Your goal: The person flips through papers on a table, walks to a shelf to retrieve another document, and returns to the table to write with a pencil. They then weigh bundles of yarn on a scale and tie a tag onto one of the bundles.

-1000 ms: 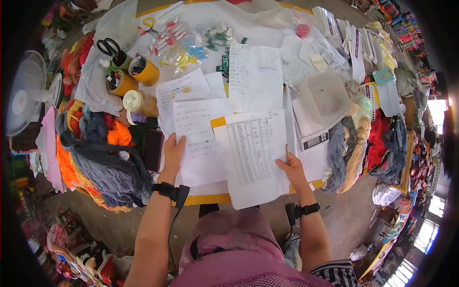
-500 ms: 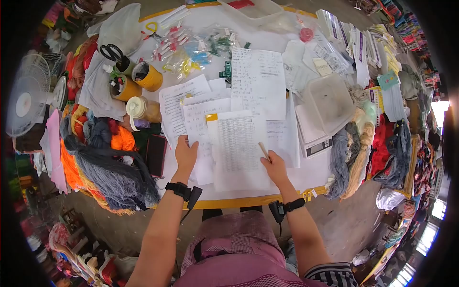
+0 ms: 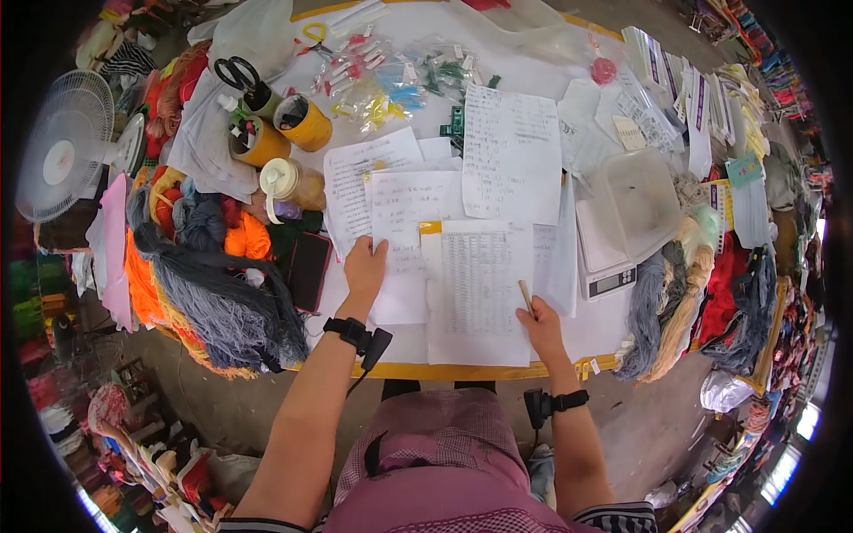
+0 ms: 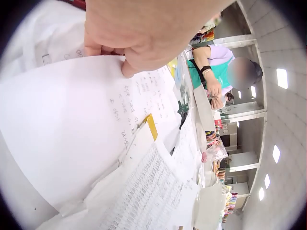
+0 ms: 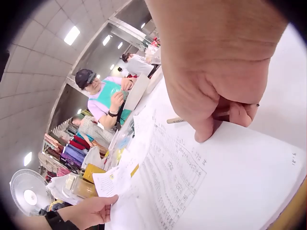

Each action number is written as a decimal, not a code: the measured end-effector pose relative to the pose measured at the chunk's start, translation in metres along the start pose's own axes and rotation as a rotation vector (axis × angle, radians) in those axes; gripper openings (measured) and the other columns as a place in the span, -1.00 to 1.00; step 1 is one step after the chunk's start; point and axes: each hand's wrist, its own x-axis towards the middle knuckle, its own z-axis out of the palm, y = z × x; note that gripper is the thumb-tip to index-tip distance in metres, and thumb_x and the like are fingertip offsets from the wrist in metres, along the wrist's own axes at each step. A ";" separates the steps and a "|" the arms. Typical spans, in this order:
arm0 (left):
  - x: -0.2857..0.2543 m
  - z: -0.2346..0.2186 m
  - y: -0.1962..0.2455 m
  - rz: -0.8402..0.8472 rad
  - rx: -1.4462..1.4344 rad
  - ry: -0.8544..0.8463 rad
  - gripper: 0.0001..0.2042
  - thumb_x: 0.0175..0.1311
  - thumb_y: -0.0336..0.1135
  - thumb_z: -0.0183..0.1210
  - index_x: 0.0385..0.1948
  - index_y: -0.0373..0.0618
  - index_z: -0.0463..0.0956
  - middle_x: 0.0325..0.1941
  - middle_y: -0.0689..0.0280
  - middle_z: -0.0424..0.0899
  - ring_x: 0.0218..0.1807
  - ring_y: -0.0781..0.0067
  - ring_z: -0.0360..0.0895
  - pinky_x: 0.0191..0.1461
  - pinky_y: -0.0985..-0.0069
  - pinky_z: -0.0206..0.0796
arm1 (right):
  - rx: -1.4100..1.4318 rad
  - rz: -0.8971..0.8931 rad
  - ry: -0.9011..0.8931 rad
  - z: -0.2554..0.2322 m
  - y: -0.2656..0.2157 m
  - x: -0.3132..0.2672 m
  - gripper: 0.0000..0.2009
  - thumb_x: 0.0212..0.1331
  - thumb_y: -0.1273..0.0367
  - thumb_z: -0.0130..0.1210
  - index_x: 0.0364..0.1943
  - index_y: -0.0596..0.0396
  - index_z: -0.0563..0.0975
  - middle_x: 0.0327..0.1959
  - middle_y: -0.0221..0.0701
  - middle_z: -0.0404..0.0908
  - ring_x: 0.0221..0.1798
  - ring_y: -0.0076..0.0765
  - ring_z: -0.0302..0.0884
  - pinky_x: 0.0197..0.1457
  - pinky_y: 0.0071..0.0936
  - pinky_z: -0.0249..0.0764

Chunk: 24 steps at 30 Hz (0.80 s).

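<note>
The left hand (image 3: 362, 272) pinches the left edge of a handwritten sheet (image 3: 404, 218); in the left wrist view its thumb lies on top of this sheet (image 4: 62, 124). A table-printed sheet (image 3: 476, 293) with a yellow strip at its upper left corner lies to the right, overlapping the handwritten one. At its right edge the right hand (image 3: 543, 331) holds a thin pencil (image 3: 525, 295), fingers curled round it. The right wrist view shows the pencil (image 5: 176, 120) sticking out past the thumb, over the printed sheet (image 5: 180, 167); the hand's curled fingers are partly hidden.
A long handwritten page (image 3: 511, 160) lies behind the sheets. A scale (image 3: 611, 282) with a clear tub stands right, beside yarn skeins (image 3: 680, 306). On the left are a phone (image 3: 309, 272), a jar (image 3: 284, 182), pen cups and more yarn. People sit across the table.
The printed sheet, earlier tilted and hanging over the table's front edge, has moved away from the body and straightened, its lower edge now on the table. The right hand moved with it.
</note>
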 end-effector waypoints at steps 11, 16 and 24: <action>-0.012 -0.007 0.014 0.036 0.046 0.019 -0.69 0.16 -0.16 0.17 -0.20 -0.16 0.39 -0.40 0.08 0.62 -0.31 -0.01 0.58 -0.22 0.18 0.38 | -0.202 0.001 0.180 0.019 -0.021 0.012 -0.82 0.12 0.38 0.16 -0.31 0.20 0.45 -0.59 -0.35 0.38 -0.52 -0.42 0.28 -0.40 -0.43 0.30; -0.013 -0.006 0.014 0.034 0.027 0.044 -0.68 0.12 -0.22 0.21 -0.17 -0.15 0.37 -0.34 0.11 0.64 -0.27 0.01 0.59 -0.17 0.20 0.38 | -0.034 -0.035 0.148 0.026 -0.016 0.017 -0.80 0.11 0.37 0.17 -0.34 0.22 0.44 -0.59 -0.33 0.39 -0.52 -0.39 0.30 -0.40 -0.39 0.31; -0.015 -0.003 0.014 0.000 0.003 0.021 -0.69 0.06 -0.30 0.23 -0.17 -0.15 0.41 -0.31 0.20 0.66 -0.26 0.22 0.62 -0.14 0.34 0.41 | 0.133 0.266 -0.154 0.019 -0.001 0.009 -0.85 0.11 0.40 0.17 -0.40 0.20 0.48 -0.54 -0.58 0.40 -0.48 -0.65 0.26 -0.43 -0.59 0.22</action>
